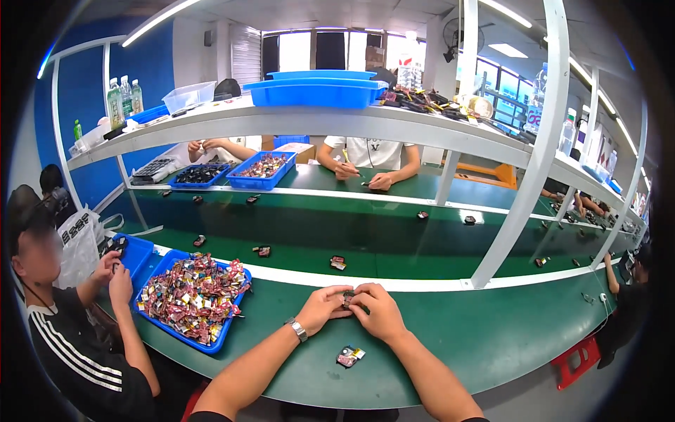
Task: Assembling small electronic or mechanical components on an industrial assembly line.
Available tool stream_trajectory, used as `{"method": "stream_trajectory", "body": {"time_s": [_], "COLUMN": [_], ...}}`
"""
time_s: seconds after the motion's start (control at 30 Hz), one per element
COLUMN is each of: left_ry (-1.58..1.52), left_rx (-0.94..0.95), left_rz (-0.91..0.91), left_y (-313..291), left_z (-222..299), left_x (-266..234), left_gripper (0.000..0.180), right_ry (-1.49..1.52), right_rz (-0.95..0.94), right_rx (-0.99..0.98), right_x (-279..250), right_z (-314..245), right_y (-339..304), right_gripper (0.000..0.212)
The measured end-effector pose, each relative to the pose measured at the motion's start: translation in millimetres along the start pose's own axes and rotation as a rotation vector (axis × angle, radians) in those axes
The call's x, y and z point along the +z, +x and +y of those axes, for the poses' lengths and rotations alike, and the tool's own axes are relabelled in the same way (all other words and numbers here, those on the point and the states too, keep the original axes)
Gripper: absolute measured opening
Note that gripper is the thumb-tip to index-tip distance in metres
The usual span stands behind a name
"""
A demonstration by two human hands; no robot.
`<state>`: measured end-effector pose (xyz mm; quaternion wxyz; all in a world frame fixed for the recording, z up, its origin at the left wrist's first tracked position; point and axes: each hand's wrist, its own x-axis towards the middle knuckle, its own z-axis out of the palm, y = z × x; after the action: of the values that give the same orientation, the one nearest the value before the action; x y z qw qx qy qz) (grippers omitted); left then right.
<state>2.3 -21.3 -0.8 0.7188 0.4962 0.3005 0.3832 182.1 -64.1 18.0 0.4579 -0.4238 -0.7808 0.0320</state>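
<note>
Both hands met at the near edge of the green bench [450, 330], the left hand [322, 308] and right hand [376, 309] pinching one small dark part [348, 296] between thumbs and fingertips, fingers curled close together around it. Step in hand, as judged: working or fitting the part while it was held just above the bench. The next move would seem to call for a steady two-handed grip and fine fingertip pressure. The part looked small, flat and dark, mostly hidden by the fingers; detail too small to tell. A second part [349, 356], dark with pink and pale patches, lay on the bench near the wrists. A blue tray [226, 328] heaped with small parts sat to the left, beside a co-worker's arm [130, 330].
</note>
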Motion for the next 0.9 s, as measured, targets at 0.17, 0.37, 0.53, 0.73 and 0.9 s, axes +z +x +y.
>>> {"method": "stream_trajectory", "body": {"time_s": [0.17, 0.37, 0.53, 0.73, 0.9], "left_ry": [-0.030, 0.001, 0.028, -0.005, 0.018], "left_rx": [0.014, 0.034, 0.026, 0.026, 0.024], "left_rz": [0.037, 0.019, 0.037, 0.029, 0.024], "left_y": [0.9, -0.7, -2.5, -1.3, -1.6], "left_z": [-1.6, 0.9, 1.6, -1.2, 1.6], "left_x": [-2.2, 1.8, 5.1, 1.1, 3.5], "left_gripper": [0.030, 0.032, 0.032, 0.031, 0.030], "right_ry": [-0.047, 0.079, 0.147, 0.567, 1.181], "right_rz": [-0.049, -0.110, -0.113, -0.034, 0.067], "right_rx": [0.078, 0.109, 0.184, 0.463, 0.691], "right_x": [-1.7, 1.2, 0.0, 4.0, -2.8], "right_z": [-2.5, 7.0, 3.6, 19.0, 33.5], "right_y": [1.9, -4.6, -5.0, -6.7, -6.3], "right_gripper": [0.022, 0.023, 0.023, 0.015, 0.014]}}
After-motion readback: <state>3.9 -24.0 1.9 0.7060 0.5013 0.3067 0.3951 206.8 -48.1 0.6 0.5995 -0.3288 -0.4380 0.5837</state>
